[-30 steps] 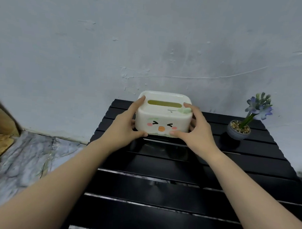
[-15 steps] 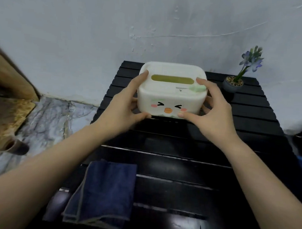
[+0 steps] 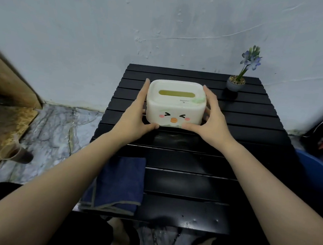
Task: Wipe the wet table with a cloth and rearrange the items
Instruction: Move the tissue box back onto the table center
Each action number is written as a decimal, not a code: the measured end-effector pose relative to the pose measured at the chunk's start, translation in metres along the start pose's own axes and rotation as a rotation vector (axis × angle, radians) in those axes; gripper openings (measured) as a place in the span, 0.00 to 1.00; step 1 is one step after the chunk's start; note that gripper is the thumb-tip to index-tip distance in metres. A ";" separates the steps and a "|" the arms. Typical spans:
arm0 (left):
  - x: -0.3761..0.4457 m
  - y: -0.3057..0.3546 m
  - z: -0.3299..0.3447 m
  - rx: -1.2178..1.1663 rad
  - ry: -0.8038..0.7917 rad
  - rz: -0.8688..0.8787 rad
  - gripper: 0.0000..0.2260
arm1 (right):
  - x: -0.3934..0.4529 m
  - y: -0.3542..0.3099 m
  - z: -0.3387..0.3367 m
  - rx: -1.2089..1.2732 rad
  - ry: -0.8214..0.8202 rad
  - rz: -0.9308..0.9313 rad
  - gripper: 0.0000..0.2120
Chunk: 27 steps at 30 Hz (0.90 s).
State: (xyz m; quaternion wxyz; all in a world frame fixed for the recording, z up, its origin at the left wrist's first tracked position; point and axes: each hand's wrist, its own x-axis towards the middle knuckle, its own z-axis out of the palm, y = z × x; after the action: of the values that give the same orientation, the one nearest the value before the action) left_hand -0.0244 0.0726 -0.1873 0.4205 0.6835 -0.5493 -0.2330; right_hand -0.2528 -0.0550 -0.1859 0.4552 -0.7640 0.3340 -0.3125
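Note:
A white tissue box point(image 3: 175, 106) with a cartoon face and a yellow slot on top sits on the black slatted table point(image 3: 253, 125), near its middle. My left hand point(image 3: 136, 118) grips its left side and my right hand point(image 3: 213, 120) its right side, thumbs at the front bottom edge. A folded dark blue cloth point(image 3: 121, 185) lies at the table's near left corner, partly under my left forearm. Water drops glisten on the near right slat point(image 3: 197, 220).
A small grey pot with a purple flower point(image 3: 237, 82) stands at the table's far right corner by the white wall. A blue tub point(image 3: 315, 173) is at the right, marble floor and a wooden board point(image 3: 4, 121) at the left.
The view tilted down and back, so the cloth and the table's near edge came into sight. Both hands keep hold of the tissue box, which now sits nearer the table's middle.

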 end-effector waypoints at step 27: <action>0.052 0.108 0.184 0.372 -0.091 0.398 0.13 | 0.061 0.051 -0.134 -0.596 0.091 0.157 0.19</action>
State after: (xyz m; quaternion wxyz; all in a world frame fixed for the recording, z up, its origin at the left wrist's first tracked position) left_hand -0.2128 -0.0403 -0.1890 0.3003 0.6164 -0.7244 -0.0716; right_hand -0.3331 -0.1871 -0.1689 0.2186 -0.8208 0.4890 -0.1985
